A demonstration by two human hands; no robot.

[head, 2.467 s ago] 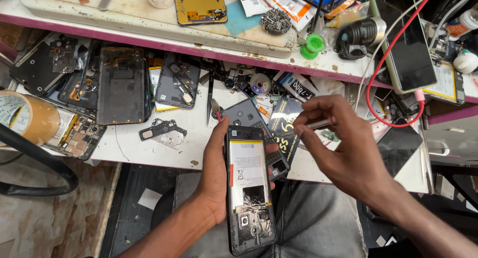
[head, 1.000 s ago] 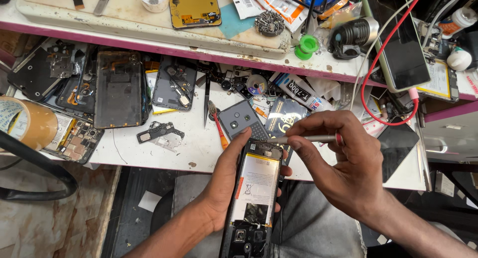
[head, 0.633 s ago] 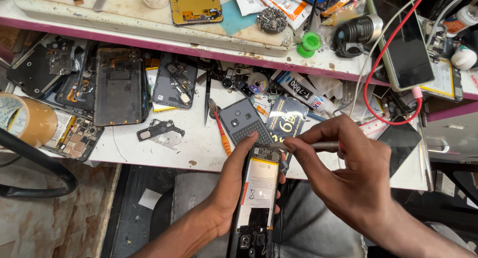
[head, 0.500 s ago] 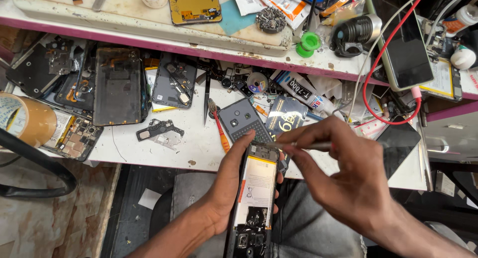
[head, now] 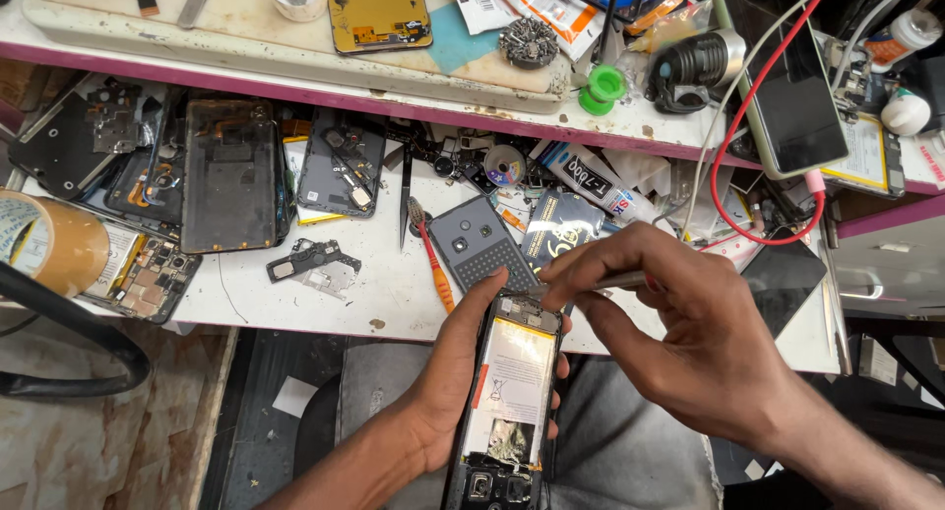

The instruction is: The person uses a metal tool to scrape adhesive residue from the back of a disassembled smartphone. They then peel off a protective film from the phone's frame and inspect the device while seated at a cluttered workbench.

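In the head view we see the left hand point(head: 448, 392) grasping an opened phone point(head: 512, 402) from below, with its back cover off, its pale battery showing and the thumb lying along the left edge. The phone is held over the lap, in front of the near edge of the white surface point(head: 384, 293). The right hand point(head: 679, 343) is clenched around a thin metal tool point(head: 615, 282), pinched between thumb and fingers, and the fingertips are bent down to the top end of the phone; the tip of the tool is hidden behind the fingers, so we cannot tell if it touches the phone. Just beyond the top of the phone lies a grey back cover point(head: 479, 242), and beside it an orange-handled screwdriver point(head: 433, 264) and black tweezers point(head: 406, 193). Further left lie a dark phone frame point(head: 228, 175) and a roll of brown tape point(head: 49, 249) at the edge of the view. A small dark packet point(head: 563, 232) and a white glue tube point(head: 596, 183) lie near the right hand. On the shelf above rest a yellow phone panel point(head: 378, 13), a green cap point(head: 602, 87) and a phone with a dark screen point(head: 787, 77), joined to a red cable point(head: 733, 146) that curves down to the surface.
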